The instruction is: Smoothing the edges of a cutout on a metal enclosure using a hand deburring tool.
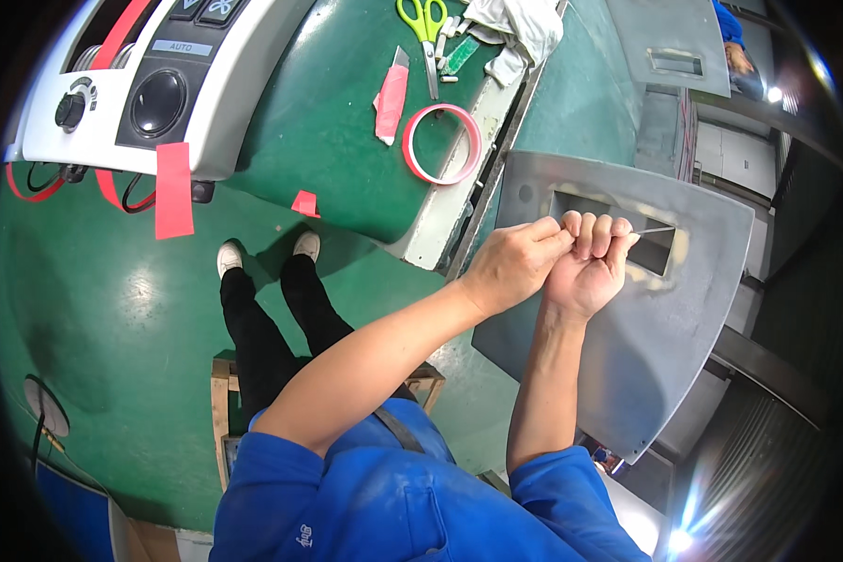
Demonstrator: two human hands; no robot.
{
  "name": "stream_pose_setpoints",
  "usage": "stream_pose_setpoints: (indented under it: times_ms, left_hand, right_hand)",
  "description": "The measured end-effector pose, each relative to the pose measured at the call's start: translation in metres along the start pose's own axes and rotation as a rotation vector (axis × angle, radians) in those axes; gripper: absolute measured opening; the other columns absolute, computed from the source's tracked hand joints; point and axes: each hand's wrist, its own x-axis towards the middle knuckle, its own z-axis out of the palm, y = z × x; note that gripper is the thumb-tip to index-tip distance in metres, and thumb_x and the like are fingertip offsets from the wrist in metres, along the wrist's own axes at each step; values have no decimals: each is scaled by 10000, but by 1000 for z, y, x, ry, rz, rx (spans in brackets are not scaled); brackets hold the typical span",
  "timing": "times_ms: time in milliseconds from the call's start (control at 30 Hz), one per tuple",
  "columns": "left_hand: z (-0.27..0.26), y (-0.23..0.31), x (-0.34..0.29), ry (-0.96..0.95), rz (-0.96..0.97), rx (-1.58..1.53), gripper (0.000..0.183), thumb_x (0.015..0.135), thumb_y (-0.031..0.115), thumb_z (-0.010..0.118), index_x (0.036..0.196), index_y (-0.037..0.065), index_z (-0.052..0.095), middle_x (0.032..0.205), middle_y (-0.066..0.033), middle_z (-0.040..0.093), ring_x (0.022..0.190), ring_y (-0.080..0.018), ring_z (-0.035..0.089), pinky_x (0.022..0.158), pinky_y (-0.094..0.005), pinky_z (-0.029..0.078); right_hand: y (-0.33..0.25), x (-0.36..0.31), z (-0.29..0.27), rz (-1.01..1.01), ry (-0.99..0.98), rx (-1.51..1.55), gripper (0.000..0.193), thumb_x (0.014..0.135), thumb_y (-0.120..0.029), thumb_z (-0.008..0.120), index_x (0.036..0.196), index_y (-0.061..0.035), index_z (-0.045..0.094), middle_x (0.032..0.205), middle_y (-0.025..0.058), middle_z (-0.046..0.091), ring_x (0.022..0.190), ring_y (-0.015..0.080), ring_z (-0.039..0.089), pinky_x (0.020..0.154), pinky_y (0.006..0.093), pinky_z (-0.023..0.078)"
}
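Observation:
A grey panel [628,337] stands at the right, with a rectangular opening [658,251] edged by pale sanded-looking patches. My right hand [585,272] is in front of that opening, palm turned up and fingers curled. From its fingertips a thin pale rod [654,229] sticks out to the right across the opening; I cannot make out its exact kind. My left hand [512,265] is closed in a pinch right against the right hand's fingers. Whatever lies between its fingertips is hidden.
On the green-topped table [347,169] lie green-handled scissors [429,42], a red-wrapped cutter [391,103], a red tape roll [442,143] and a white cloth [515,37]. A white machine housing [94,131] fills the upper left. A wooden stand [220,403] is beside my legs.

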Motion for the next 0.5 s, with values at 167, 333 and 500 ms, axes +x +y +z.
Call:
stream_pose_setpoints:
  times_ms: [167, 333, 500]
  left_hand:
    - [-23, -7, -27, 99, -155, -8, 206, 741, -14, 530, 943, 2, 567, 746, -112, 522, 624, -244, 535, 539, -301, 428]
    - [-95, -2, -17, 258, -218, 246, 174, 796, 13, 496, 958, -35, 537, 742, -131, 509, 610, -220, 516, 558, -290, 422]
    - [-156, -10, 20, 275, -205, 639, 242, 817, 45, 438, 1048, -21, 464, 831, -150, 484, 719, -329, 528, 610, -396, 425]
  right_hand:
    - [26, -26, 29, 186, 416, -198, 375, 910, -331, 277, 1018, -31, 476, 842, 73, 532, 723, 184, 507, 752, 310, 386]
    - [52, -32, 16, 172, 140, -673, 217, 871, -141, 437, 1007, 17, 497, 943, 94, 544, 842, 153, 532, 727, 264, 436]
    - [78, 33, 56, -143, -116, -1201, 174, 810, -93, 517, 949, 11, 533, 817, 96, 579, 745, 150, 560, 677, 275, 442]
